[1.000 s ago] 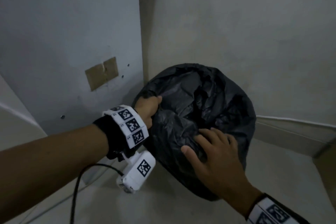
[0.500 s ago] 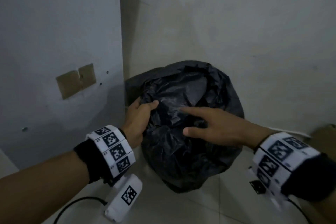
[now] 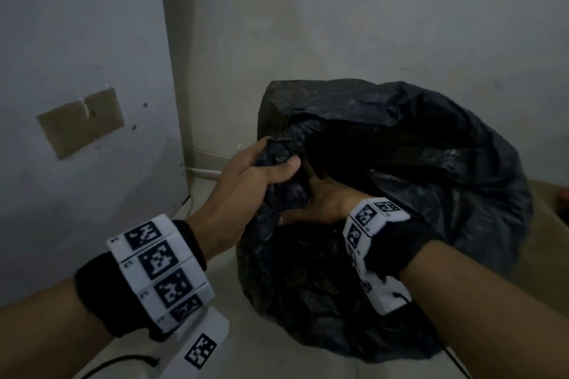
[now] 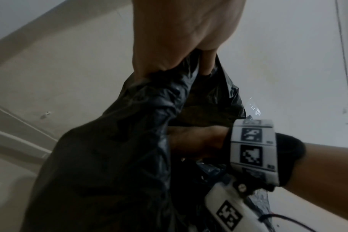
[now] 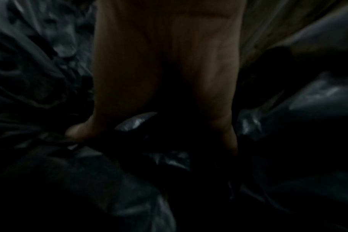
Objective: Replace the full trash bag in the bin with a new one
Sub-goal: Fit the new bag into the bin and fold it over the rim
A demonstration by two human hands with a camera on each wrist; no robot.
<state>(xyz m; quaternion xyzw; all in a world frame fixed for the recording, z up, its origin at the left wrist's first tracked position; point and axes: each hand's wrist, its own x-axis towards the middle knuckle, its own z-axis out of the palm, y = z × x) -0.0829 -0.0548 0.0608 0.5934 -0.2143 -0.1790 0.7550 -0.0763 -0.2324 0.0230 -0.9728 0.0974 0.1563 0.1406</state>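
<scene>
A brown rectangular cardboard patch (image 3: 80, 123) is stuck on the grey wall panel (image 3: 77, 40) at the far left, with a few small dark holes to its right. At the foot of that panel, in the corner where it meets the pale plaster wall (image 3: 369, 15), a thin white cable (image 3: 204, 173) runs along the pale tiled floor (image 3: 271, 351).

The left hand (image 3: 246, 181), wearing a black wristband ringed with white square-patterned marker tiles (image 3: 160, 271), is clenched around a gathered, twisted bunch of plastic at the left edge of the large crumpled black plastic trash bag (image 3: 415, 163); the thumb lies over the top of the bunch. The left wrist view shows the same hand (image 4: 181, 36) pulling the film upward, the plastic (image 4: 113, 149) draping down below it.

The bag stands on the floor close to the corner of the two walls, its mouth open and slack.

The right hand (image 3: 320, 203) reaches into the bag's opening just below the left hand, with its marker band (image 3: 369, 218) at the rim. Its fingers are buried in the dark folds; in the right wrist view the hand (image 5: 165, 66) is ringed by black film (image 5: 40, 62), too dim to tell whether it is grasping plastic.

At the far right, a tan cardboard surface (image 3: 548, 243) shows behind the bag.
</scene>
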